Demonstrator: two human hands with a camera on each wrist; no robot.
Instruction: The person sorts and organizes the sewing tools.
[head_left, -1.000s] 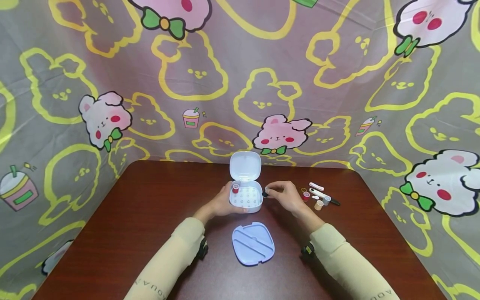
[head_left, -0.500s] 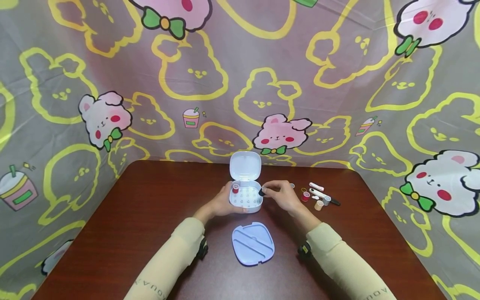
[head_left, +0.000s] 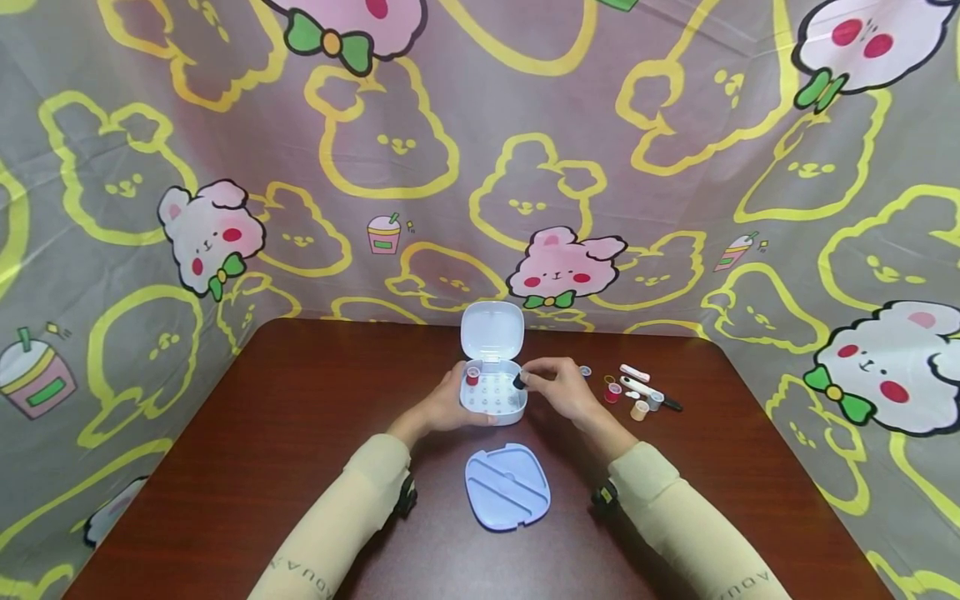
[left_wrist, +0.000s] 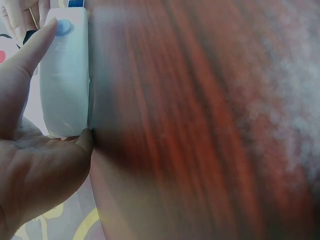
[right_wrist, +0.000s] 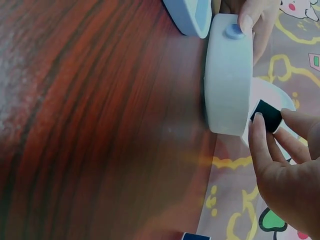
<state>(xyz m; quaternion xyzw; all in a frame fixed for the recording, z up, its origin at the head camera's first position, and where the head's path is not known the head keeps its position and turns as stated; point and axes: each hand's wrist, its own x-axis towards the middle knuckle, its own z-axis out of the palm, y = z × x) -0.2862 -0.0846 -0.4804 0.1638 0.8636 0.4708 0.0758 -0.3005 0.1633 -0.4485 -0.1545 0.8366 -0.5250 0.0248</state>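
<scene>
A small white sewing box (head_left: 512, 416) stands on the table with its hinged lid (head_left: 492, 331) up. My left hand (head_left: 444, 403) grips its left side, the thumb along the front by the round blue catch (right_wrist: 235, 31). Inside, a red thread spool (head_left: 472, 377) stands in the back left corner, over a base with rows of small pegs. My right hand (head_left: 564, 391) pinches a black thread spool (right_wrist: 268, 116) between thumb and fingertips. In the head view this spool overlaps the box's right inner side; in the right wrist view it is tilted at the rim.
A light blue divided tray (head_left: 507, 487) lies in front of the box. To the right are a red spool (head_left: 612, 392), a beige spool (head_left: 639, 410), a grey spool (head_left: 655, 402), a white-and-black slim tool (head_left: 642, 387) and a pink-and-white piece (head_left: 634, 372). Patterned cloth stands behind the table.
My right hand has moved left with the black spool, from outside the box's right rim to over its inner right side. The left hand keeps its grip on the box.
</scene>
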